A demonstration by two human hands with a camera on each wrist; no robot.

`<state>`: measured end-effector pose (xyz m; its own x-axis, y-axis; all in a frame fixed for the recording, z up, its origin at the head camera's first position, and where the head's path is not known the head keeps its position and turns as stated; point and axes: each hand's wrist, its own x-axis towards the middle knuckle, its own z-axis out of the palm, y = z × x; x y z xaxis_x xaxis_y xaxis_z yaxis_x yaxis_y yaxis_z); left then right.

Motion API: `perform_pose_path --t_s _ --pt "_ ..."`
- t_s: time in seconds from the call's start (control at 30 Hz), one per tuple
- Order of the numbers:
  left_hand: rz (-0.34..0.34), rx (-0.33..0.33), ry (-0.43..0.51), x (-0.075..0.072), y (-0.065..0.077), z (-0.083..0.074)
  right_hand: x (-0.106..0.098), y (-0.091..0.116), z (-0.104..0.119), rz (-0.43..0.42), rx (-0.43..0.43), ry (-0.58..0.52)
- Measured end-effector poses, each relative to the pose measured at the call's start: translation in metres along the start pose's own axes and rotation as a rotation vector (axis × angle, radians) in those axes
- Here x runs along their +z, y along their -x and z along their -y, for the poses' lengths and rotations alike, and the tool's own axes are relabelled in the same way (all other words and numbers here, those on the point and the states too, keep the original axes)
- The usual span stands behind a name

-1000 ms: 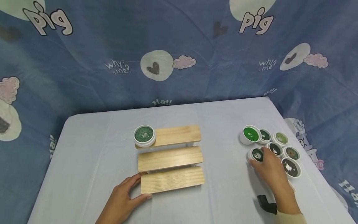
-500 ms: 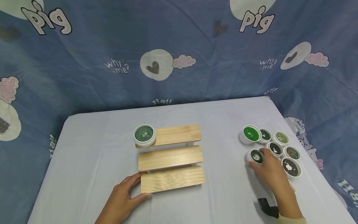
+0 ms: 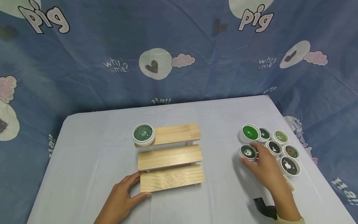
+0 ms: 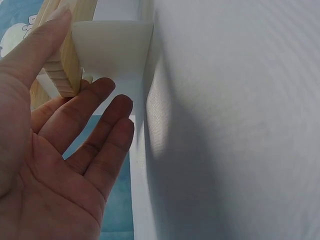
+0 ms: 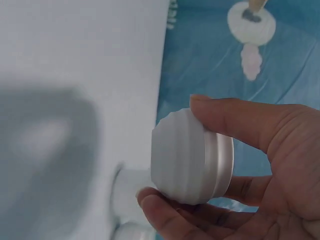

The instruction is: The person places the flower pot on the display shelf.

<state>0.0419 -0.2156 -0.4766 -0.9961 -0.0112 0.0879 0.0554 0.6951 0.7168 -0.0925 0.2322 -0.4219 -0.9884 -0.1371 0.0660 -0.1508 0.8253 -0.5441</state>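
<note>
In the head view my right hand (image 3: 263,168) holds a small white pot (image 3: 248,151) with a dark green and white top. The right wrist view shows this ribbed white pot (image 5: 185,155) between thumb and fingers, raised over the tablecloth. My left hand (image 3: 123,196) grips the left end of the lowest board of a three-step wooden stand (image 3: 172,177). In the left wrist view the thumb lies on one side of the board (image 4: 65,70), with fingers on the other. On the top step's left end sits a white pot with a speckled green top (image 3: 144,134).
Several white pots stand in a group at the right, among them a bright green one (image 3: 250,133) and one with a dark, white-marked top (image 3: 290,165). A black curved piece (image 3: 264,207) is beside the right wrist. A blue printed curtain (image 3: 173,90) hangs behind the white-covered table (image 3: 218,186).
My right hand has lifted the small pot and moved it left and slightly back, away from the group. The left hand stays on the stand's lowest board.
</note>
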Motion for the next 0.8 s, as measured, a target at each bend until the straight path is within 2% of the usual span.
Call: perform_pose_path --t_s 0.17,0.4,0.8 --pt "0.009 -0.018 0.007 -0.002 0.0 -0.002 -0.001 -0.004 0.019 -0.009 -0.078 -0.04" --pt "-0.022 0.008 -0.005 0.0 0.002 -0.001 -0.006 -0.012 0.045 0.012 -0.133 -0.067" --pt "-0.032 0.032 -0.003 0.0 0.002 -0.001 -0.016 -0.025 0.078 0.083 -0.139 -0.068"
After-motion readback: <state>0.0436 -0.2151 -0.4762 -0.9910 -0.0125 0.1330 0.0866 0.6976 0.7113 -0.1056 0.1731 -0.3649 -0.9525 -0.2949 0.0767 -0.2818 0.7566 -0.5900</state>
